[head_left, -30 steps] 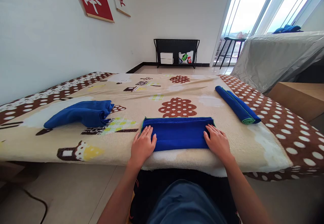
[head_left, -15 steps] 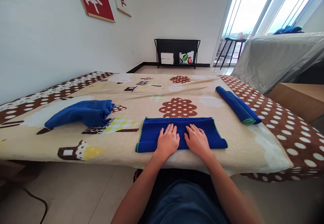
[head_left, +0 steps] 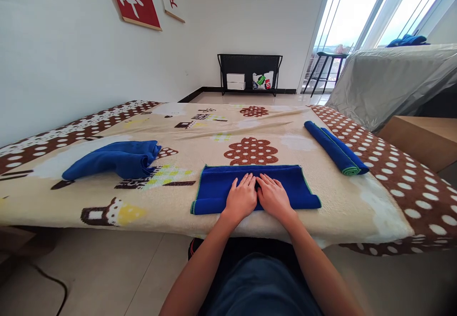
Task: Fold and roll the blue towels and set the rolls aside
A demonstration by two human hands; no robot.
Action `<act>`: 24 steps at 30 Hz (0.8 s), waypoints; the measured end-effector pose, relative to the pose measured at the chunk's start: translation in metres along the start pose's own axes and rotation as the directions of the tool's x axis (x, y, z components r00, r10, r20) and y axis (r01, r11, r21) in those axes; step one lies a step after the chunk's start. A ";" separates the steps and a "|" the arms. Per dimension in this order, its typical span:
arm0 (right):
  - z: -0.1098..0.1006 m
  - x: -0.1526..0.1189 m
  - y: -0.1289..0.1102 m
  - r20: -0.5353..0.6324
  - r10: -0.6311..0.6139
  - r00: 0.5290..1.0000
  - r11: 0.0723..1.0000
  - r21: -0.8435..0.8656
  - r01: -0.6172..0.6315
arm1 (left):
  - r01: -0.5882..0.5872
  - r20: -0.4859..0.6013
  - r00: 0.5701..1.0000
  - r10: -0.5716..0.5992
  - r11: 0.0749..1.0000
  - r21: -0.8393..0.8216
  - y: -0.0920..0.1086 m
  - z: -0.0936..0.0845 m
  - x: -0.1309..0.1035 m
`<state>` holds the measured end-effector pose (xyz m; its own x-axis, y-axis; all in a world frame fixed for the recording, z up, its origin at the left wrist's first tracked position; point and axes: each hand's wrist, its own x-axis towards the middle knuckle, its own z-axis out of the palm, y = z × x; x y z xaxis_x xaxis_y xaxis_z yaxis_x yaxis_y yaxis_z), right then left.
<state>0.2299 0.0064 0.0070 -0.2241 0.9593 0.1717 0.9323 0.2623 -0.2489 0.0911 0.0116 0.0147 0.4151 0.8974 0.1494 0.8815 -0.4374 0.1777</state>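
A blue towel [head_left: 210,190] with green stitched edges lies folded into a long strip near the front edge of the blanket-covered bed. Both hands rest on its middle, palms down. My left hand [head_left: 242,197] has its fingers stretched out flat on the cloth. Close beside it, nearly touching, my right hand [head_left: 273,196] lies flat too, fingers extended. Neither hand grips anything. To the right sits a rolled blue towel [head_left: 333,148] with its green-edged spiral end facing me. On the left, a crumpled blue cloth [head_left: 110,160] lies loosely doubled over.
The cream patterned blanket [head_left: 171,140] covers the bed, with brown polka-dot borders. A cardboard box [head_left: 423,137] and a plastic-draped piece of furniture [head_left: 389,78] stand at the right. A black rack [head_left: 250,64] and a stool [head_left: 326,61] are beyond.
My two hands have slid inward along the towel and are now side by side at its middle. The towels have stayed in place.
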 end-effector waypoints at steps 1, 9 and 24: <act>0.000 0.000 0.000 -0.001 0.000 1.000 1.000 0.001 0.000 | 0.000 0.000 1.000 0.000 1.000 0.000 0.000 0.000 0.000; 0.001 -0.001 0.000 -0.008 -0.001 1.000 1.000 0.008 0.001 | 0.004 0.010 1.000 -0.004 1.000 0.017 0.001 -0.002 -0.001; -0.006 0.006 0.027 -0.007 0.091 0.996 0.993 0.073 -0.090 | 0.054 0.032 0.998 -0.053 0.998 -0.037 -0.026 -0.006 0.002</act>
<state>0.2551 0.0183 0.0069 -0.1363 0.9785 0.1550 0.9255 0.1816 -0.3324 0.0679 0.0238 0.0163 0.3752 0.9205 0.1087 0.8937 -0.3904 0.2210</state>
